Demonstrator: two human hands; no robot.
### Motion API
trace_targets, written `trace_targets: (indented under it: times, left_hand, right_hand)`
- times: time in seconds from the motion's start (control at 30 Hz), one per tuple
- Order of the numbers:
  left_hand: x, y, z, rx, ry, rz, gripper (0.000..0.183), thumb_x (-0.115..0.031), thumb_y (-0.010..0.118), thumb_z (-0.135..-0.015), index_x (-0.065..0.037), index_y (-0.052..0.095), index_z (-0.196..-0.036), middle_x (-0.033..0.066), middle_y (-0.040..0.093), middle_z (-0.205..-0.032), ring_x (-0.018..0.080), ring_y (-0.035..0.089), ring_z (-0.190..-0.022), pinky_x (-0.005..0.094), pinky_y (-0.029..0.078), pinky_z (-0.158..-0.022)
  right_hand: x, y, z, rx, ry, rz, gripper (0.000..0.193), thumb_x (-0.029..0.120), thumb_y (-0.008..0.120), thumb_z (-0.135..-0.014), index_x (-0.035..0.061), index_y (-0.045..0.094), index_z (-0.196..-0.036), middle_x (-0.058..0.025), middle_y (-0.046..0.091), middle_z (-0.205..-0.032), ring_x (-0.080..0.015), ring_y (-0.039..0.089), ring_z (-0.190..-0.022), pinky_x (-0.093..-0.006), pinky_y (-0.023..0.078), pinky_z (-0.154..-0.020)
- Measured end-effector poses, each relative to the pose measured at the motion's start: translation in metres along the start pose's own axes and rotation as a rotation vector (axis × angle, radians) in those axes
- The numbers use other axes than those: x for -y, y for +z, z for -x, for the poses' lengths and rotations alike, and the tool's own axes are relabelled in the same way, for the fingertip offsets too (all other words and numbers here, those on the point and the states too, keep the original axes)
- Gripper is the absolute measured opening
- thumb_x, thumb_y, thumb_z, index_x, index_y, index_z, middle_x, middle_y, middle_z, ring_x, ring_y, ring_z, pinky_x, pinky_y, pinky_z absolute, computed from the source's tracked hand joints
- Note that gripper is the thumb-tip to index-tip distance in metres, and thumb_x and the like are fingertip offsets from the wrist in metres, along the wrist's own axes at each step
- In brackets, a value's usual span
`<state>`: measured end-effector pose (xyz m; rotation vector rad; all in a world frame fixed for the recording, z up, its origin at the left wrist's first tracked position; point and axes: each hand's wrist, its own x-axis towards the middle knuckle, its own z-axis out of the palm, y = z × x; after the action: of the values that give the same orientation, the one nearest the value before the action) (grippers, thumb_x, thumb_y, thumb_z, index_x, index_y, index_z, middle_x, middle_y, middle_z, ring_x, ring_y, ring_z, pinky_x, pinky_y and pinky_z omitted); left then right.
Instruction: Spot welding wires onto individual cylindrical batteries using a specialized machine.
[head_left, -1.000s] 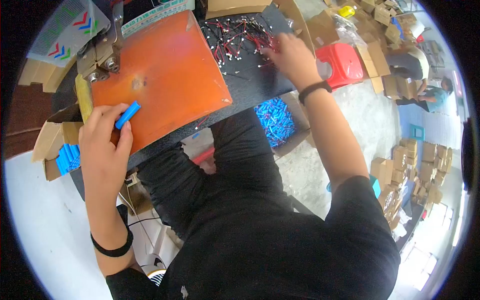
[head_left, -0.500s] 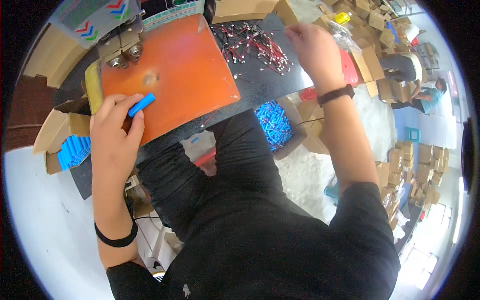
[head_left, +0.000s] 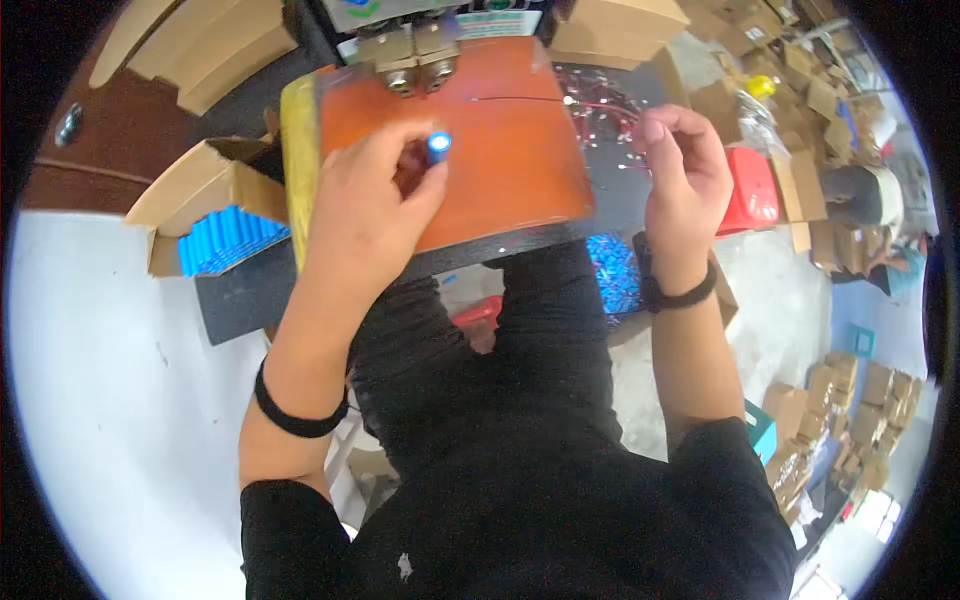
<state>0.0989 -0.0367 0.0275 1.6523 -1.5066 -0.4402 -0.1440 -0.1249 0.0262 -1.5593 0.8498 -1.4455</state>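
Note:
My left hand (head_left: 370, 195) is over the orange board (head_left: 510, 195), its thumb and fingers closed round a blue cylindrical battery cell (head_left: 438, 150). The cell stands on end, its pale, bright end facing up. To the right, my right hand (head_left: 690, 175) pinches a thin wire lead (head_left: 605, 106) between thumb and forefinger. That lead runs leftward over the board, dark red with a small white connector along it. Behind the left hand, a machine with two metal electrode holders (head_left: 420, 75) comes down over the board's far edge. Several more wire leads (head_left: 600, 140) lie on the dark table beside the board.
An open cardboard box (head_left: 185, 190) with rows of blue cells stands at the left. Loose blue cells with wires (head_left: 613, 272) fill a box below the table edge at the right. A red plastic thing (head_left: 750, 190) is beyond my right wrist. Stacked cartons (head_left: 850, 400) and co-workers are farther right.
My left hand has lifted the battery cell off the board and tipped it upright. My right hand has come back from the wire pile with a lead. The whole view has shifted.

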Motion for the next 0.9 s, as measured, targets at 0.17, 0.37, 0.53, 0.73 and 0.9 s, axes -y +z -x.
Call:
trace_targets:
  times: [0.17,0.37,0.53,0.73,0.9]
  left_hand:
    - [0.014,0.008,-0.003,-0.108,0.004,0.081,0.027,-0.011,0.072,-0.081,-0.001,0.066,-0.104,0.0147,0.068,-0.083,0.0254,0.066,-0.076,0.0352,0.053,-0.07]
    - [0.017,0.007,-0.007,-0.143,-0.072,0.158,0.028,-0.01,0.072,-0.081,0.003,0.066,-0.105,0.0145,0.068,-0.083,0.0249,0.066,-0.078,0.0349,0.053,-0.071]
    - [0.022,0.011,-0.009,-0.176,-0.064,0.169,0.027,-0.009,0.071,-0.08,0.003,0.066,-0.104,0.014,0.068,-0.082,0.0252,0.065,-0.074,0.0351,0.052,-0.071]
    - [0.021,0.012,-0.011,-0.168,-0.063,0.164,0.027,-0.01,0.072,-0.08,0.002,0.066,-0.104,0.0135,0.068,-0.082,0.0249,0.065,-0.074,0.0352,0.052,-0.071]
    - [0.017,0.008,-0.01,-0.099,-0.102,0.091,0.033,-0.009,0.071,-0.087,0.003,0.062,-0.116,0.0032,0.067,-0.089,0.0081,0.059,-0.079,0.0232,0.047,-0.074]
  right_hand:
    - [-0.029,0.028,0.019,-0.011,-0.077,0.003,0.008,0.002,0.06,-0.094,-0.0005,0.06,-0.101,-0.0041,0.063,-0.093,-0.0109,0.059,-0.084,-0.0239,0.047,-0.078]
    - [-0.033,0.04,0.026,-0.038,0.044,-0.06,0.008,0.001,0.057,-0.094,-0.0012,0.058,-0.102,-0.0063,0.063,-0.093,-0.0128,0.06,-0.084,-0.0251,0.048,-0.079]
    - [-0.038,0.042,0.025,-0.043,0.006,-0.052,0.008,0.002,0.056,-0.094,-0.0019,0.058,-0.101,-0.0092,0.063,-0.092,-0.0152,0.06,-0.083,-0.0275,0.049,-0.079]
    - [-0.049,0.042,0.026,-0.085,-0.117,-0.083,0.007,0.0,0.054,-0.095,-0.0032,0.057,-0.1,-0.0117,0.062,-0.093,-0.017,0.06,-0.084,-0.0292,0.05,-0.078]
    - [-0.046,0.043,0.027,-0.085,-0.11,-0.082,0.009,-0.002,0.058,-0.093,-0.003,0.057,-0.101,-0.0107,0.062,-0.093,-0.0152,0.06,-0.082,-0.0277,0.05,-0.077]
